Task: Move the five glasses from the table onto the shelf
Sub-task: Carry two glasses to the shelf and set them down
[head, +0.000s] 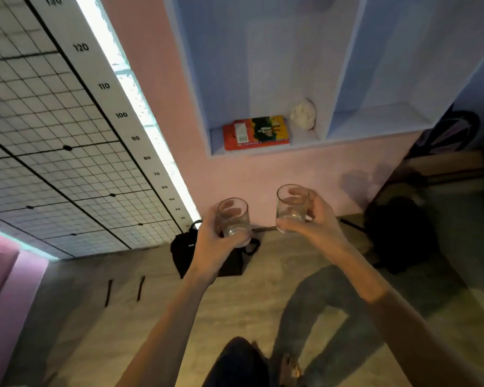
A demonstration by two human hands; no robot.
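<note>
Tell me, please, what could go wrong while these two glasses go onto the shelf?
1. The left hand grips the left glass, the right hand the right glass; neither could catch a slip.
2. On the shelf, the left compartment already holds a book and a white lump, which a glass might knock.
3. The black bag on the floor below could trip a step.

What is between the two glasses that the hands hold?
Nothing: in the head view the left glass and the right glass are apart, with only pink wall behind the gap.
</note>
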